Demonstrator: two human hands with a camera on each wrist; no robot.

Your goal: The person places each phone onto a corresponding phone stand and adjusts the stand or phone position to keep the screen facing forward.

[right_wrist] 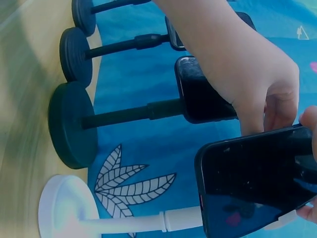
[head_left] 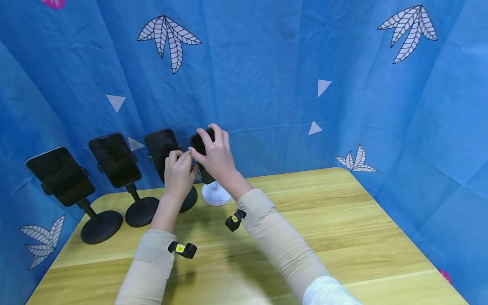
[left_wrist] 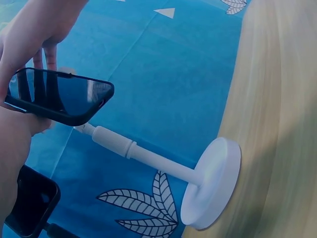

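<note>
A black smartphone (head_left: 207,175) stands tilted on a white phone stand (head_left: 216,195) near the table's back edge. My right hand (head_left: 218,154) grips its upper part, with the thumb at the left edge and fingers over the top and right side. My left hand (head_left: 178,171) is at the phone's left edge, its fingers bent and the tips partly hidden behind the phone (right_wrist: 252,173). In the left wrist view the stand's white pole (left_wrist: 158,161) runs up to the phone's back. The holder behind the phone is mostly hidden.
Three black stands, each bearing a phone, stand in a row to the left: a far-left phone (head_left: 61,176), a second phone (head_left: 115,160) and a third phone (head_left: 162,146) close behind my left hand. The wooden table (head_left: 324,220) meets a blue patterned cloth (head_left: 259,84).
</note>
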